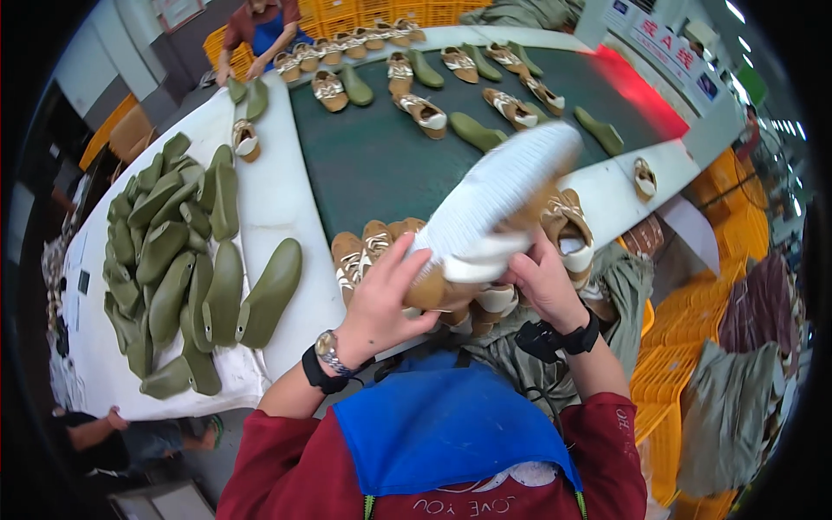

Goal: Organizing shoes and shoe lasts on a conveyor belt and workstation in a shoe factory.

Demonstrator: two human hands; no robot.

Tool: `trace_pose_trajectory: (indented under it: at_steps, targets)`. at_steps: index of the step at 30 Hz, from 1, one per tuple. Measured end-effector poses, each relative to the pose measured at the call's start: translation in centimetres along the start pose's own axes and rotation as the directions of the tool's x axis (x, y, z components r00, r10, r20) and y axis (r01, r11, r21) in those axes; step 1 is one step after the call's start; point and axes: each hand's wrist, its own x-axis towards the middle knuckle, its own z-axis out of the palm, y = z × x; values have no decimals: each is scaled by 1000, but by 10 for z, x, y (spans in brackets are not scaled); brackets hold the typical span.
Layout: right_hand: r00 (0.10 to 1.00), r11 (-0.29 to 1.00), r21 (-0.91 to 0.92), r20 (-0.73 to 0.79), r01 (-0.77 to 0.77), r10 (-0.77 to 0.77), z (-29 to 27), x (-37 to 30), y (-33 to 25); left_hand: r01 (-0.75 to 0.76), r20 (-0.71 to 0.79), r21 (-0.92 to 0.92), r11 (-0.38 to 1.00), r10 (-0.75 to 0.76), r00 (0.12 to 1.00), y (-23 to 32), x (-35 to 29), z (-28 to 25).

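Left hand point(381, 299) half open, gripping the lower end of a shoe point(498, 195), right hand point(548, 279) pinching its white part, the shoe tilted in the air, sole showing, brown shoes point(349, 258) below, green lasts point(162, 251) heaped on the bench point(276, 195) at left, one person point(276, 36) far behind.

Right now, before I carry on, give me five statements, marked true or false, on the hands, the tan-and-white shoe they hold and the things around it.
1. The left hand and the right hand both hold the tan-and-white shoe. True.
2. Its ribbed white sole is hidden from the camera. False: the sole faces the camera.
3. A silver metal wristwatch is on the left wrist. True.
4. The heaped olive-green shoe lasts lie right of the dark green flat surface. False: the heaped lasts lie left of that surface.
5. A co-worker is at the far edge of the white tabletop. True.
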Motion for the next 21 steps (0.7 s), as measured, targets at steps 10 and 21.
trace_pose_trajectory:
  at_steps: [10,21]
  targets:
    - [972,960,-258,-180,104,-154,-23,9,6,148,278,-959,-241,-703,654,-86,-84,-46]
    - [673,996,4,-737,-94,67,-239,-103,107,592,574,-702,-396,-806,143,-141,-202,17]
